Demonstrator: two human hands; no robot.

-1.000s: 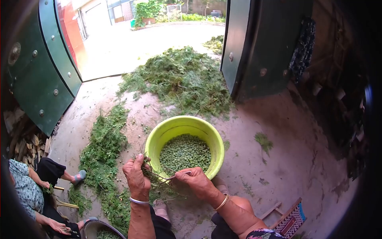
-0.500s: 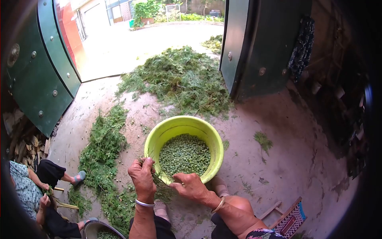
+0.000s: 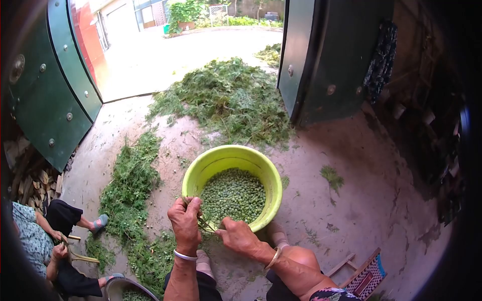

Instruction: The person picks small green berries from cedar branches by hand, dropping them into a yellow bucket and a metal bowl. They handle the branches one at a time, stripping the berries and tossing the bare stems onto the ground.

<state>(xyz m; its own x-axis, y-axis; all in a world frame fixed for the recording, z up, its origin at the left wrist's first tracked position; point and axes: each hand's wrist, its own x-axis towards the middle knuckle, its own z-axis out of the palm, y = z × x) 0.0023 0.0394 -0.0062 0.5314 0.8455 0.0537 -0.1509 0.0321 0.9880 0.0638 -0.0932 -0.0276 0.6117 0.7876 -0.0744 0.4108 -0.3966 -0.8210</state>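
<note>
Wiry green stems between hands, round glossy basin beside

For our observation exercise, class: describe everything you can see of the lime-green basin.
The lime-green basin is round, smooth and looks plastic, with a rolled rim and sloping walls. It stands upright on the concrete floor, about half full of small round green seeds. The left hand and right hand hold a green sprig over its near rim; whether they touch it is unclear.
</note>
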